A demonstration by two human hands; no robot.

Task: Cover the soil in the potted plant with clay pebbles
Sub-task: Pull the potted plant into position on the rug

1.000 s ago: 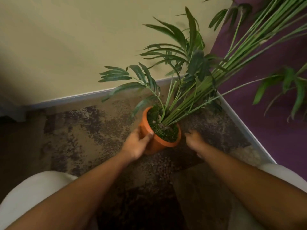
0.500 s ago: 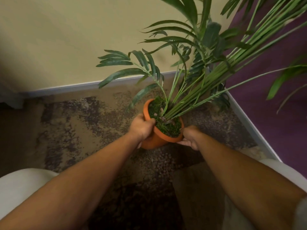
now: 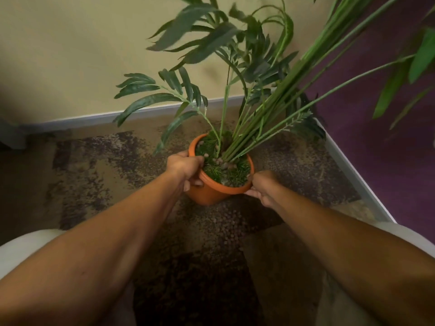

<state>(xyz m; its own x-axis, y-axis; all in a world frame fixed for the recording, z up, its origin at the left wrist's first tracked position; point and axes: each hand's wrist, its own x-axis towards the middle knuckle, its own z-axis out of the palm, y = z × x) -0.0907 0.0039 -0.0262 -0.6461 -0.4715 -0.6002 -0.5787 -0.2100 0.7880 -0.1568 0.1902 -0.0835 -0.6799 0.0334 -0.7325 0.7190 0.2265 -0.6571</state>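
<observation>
Gripping one orange pot [image 3: 210, 195] by its rim, in the far corner of the carpet [image 3: 94, 161]: my left hand [image 3: 186, 167] curls over the left edge, my right hand [image 3: 263, 187] pinches the right. Likely stiff, light, top-heavy under long stems [image 3: 254, 128]; best held at the rim, both sides.
</observation>
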